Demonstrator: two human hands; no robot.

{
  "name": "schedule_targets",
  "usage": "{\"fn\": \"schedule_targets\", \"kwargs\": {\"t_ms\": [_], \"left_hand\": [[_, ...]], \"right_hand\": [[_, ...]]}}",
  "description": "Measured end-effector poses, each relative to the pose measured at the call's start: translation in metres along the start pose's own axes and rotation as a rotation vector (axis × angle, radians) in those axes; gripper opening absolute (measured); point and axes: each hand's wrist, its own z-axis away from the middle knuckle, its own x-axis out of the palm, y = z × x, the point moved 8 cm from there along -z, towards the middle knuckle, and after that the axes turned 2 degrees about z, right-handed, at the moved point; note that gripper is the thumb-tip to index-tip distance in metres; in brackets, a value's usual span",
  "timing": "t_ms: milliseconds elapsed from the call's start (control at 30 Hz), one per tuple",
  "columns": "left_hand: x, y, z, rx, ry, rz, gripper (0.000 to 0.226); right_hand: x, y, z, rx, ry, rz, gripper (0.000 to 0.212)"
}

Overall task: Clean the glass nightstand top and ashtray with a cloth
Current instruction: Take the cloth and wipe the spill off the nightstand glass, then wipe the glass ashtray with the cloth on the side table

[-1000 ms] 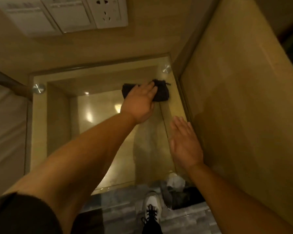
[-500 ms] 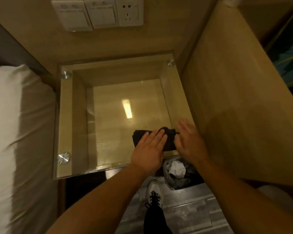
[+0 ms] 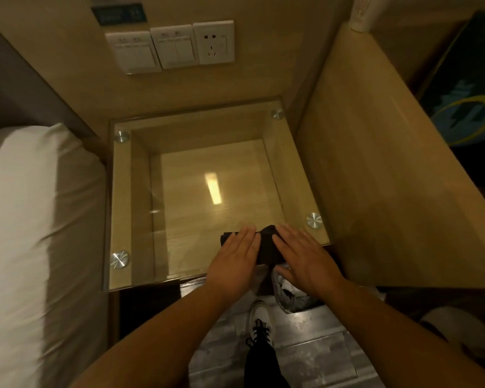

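Note:
The square glass nightstand top [image 3: 196, 189] sits between the bed and a wooden desk, with round metal studs at its corners. A dark folded cloth [image 3: 266, 246] lies on the glass at the near right edge. My left hand [image 3: 235, 259] rests flat on the cloth's left part, fingers together. My right hand [image 3: 303, 256] lies flat on its right part, with the palm past the glass edge. Only the middle strip of the cloth shows between the hands. No ashtray is in view.
A white bed [image 3: 34, 233] runs along the left. A wooden desk top [image 3: 389, 191] stands on the right. Wall switches and a socket [image 3: 171, 46] are above the nightstand. A small waste bin [image 3: 291, 295] and my shoe [image 3: 259, 323] are on the grey floor below.
The cloth has been dragged from the far right corner of the glass to the near right edge under my left hand. My right hand has come down onto the cloth beside it.

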Motion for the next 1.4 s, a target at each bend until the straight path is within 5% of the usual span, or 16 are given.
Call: {"fn": "schedule_targets", "kwargs": {"t_ms": [267, 400, 633, 867, 1133, 1400], "left_hand": [[0.008, -0.008, 0.009, -0.007, -0.048, -0.113, 0.067], [0.01, -0.005, 0.026, 0.037, -0.134, -0.156, 0.065], [0.002, 0.029, 0.087, 0.123, -0.412, -0.13, 0.054], [-0.014, 0.089, 0.136, 0.215, -0.432, -0.107, 0.044], [-0.035, 0.224, 0.115, 0.409, -0.395, -0.134, 0.045], [-0.017, 0.438, 0.093, 0.653, -0.382, -0.08, 0.023]], "right_hand": [[0.004, -0.009, -0.014, -0.005, 0.017, 0.058, 0.081], [-0.006, -0.024, -0.003, -0.006, 0.068, 0.011, 0.072], [0.01, -0.067, 0.065, 0.101, -0.301, -0.17, 0.038], [-0.031, -0.086, 0.161, 0.282, -0.231, -0.369, 0.038], [-0.087, -0.029, 0.292, 0.595, -0.166, -0.395, 0.035], [-0.113, 0.049, 0.511, 1.012, 0.012, -0.546, 0.03]]}}
